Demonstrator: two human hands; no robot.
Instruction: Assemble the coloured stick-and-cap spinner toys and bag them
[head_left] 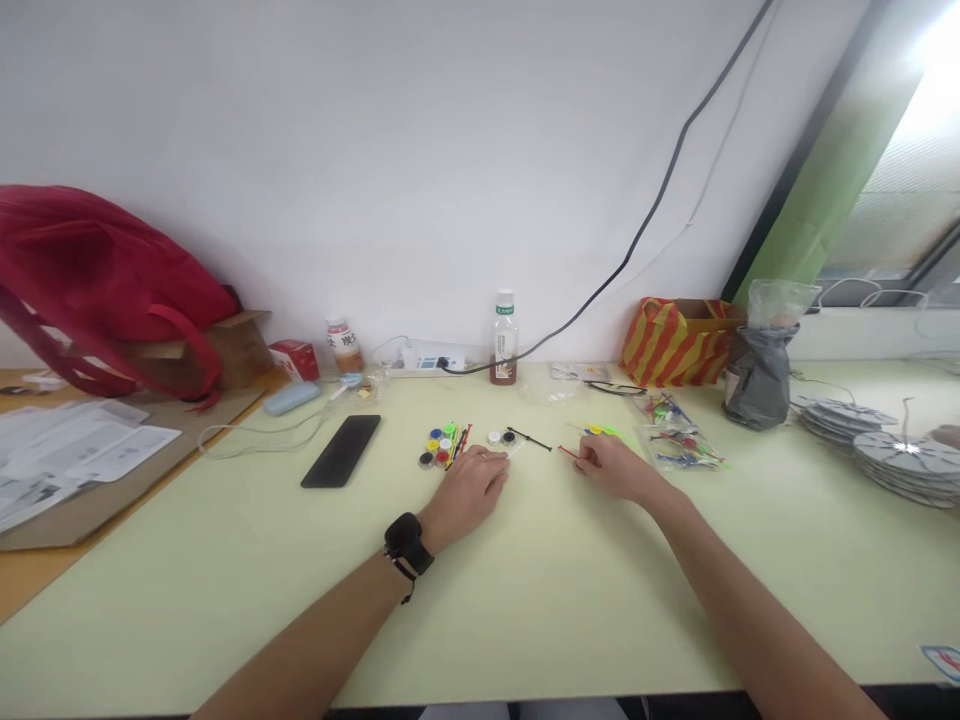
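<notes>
My right hand (611, 466) is closed in a pinch on a thin red plastic stick (568, 452), which points left from the fingertips. My left hand (466, 492), with a black watch on its wrist, rests low over the table with its fingers curled; a thin white stick (514, 451) sticks out at its fingertips. Between the hands lie a black stick (529, 440) with widened ends, a white disc (493, 438) and a black disc (509, 438). Coloured discs (434, 446) and sticks (454, 443) sit just beyond my left hand. Yellow and green pieces (602, 431) lie behind my right hand.
A black phone (341, 452) lies at left. Along the wall stand a drink bottle (505, 345), a power strip (426, 357) and a striped bag (673, 345). A clear bag of coloured sticks (679, 435) is at right, near stacked grey discs (907, 460). A black cable (637, 235) hangs across.
</notes>
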